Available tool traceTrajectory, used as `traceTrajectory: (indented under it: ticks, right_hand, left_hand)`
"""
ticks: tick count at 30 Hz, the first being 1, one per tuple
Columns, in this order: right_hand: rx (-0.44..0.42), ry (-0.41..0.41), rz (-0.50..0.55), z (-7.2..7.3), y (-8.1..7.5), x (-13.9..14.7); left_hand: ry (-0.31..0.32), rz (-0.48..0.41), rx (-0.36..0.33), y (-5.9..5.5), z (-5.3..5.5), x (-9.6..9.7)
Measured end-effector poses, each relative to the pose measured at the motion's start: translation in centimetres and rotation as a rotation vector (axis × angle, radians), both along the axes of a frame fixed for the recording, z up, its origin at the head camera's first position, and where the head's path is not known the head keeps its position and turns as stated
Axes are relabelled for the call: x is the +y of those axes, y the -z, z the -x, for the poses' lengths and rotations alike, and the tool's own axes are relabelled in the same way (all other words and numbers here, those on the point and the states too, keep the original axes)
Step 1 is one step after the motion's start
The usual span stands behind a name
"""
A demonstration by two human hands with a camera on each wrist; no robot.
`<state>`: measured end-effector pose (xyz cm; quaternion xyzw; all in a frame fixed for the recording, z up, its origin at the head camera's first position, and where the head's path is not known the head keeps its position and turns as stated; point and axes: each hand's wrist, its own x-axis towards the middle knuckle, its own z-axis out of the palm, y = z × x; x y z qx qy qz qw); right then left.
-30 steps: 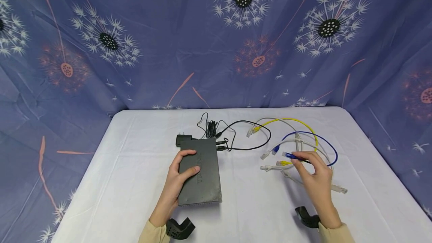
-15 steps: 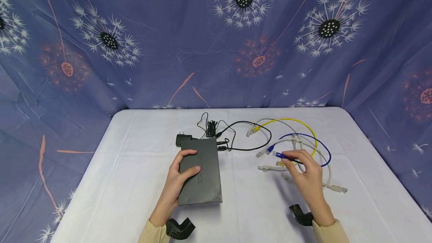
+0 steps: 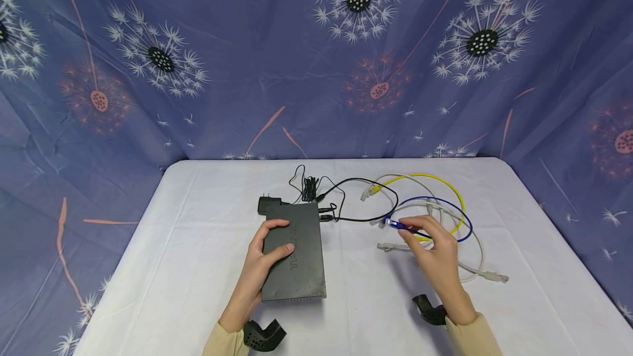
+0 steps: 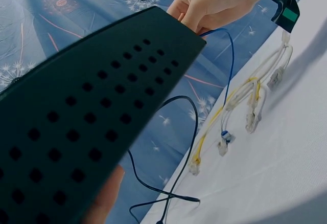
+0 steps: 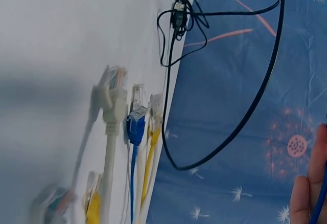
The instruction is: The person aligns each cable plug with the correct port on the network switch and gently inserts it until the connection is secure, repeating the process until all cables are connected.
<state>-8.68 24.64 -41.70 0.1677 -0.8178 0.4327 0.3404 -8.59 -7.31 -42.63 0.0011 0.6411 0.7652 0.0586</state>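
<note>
My left hand (image 3: 256,265) grips a flat black network switch (image 3: 307,271) by its left side, thumb on top. In the left wrist view its vented face (image 4: 89,101) fills much of the picture. My right hand (image 3: 437,254) pinches one end of a blue Ethernet cable (image 3: 464,210) between thumb and fingers, its clear plug (image 3: 392,223) pointing left toward the switch, a gap apart. The cable's other plug (image 5: 136,124) lies among the other cables. Black leads (image 3: 325,217) meet the switch's far right side.
Behind the switch lie a black power adapter (image 3: 268,205) and a bundled black cord (image 3: 310,188). Grey cables (image 3: 479,240) and a yellow cable (image 3: 447,181) lie tangled on the right of the white table (image 3: 198,224). A patterned blue cloth (image 3: 277,70) hangs behind.
My right hand has moved left toward the switch with the blue plug, dragging the blue cable along and shifting the grey cables slightly. My left hand and the switch stay almost still.
</note>
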Motion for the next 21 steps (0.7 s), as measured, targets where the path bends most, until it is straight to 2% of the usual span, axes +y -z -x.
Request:
traceTrajectory:
  ticks: [13, 21]
  right_hand:
    - [0.023, -0.071, 0.007, 0.9, -0.3, -1.9]
    - [0.010, -0.135, 0.007, 0.1, -3.0, -4.5]
  left_hand:
    - [0.009, 0.001, -0.014, -0.2, -0.2, 0.1]
    - [0.012, -0.006, -0.013, -0.2, -0.2, 0.1]
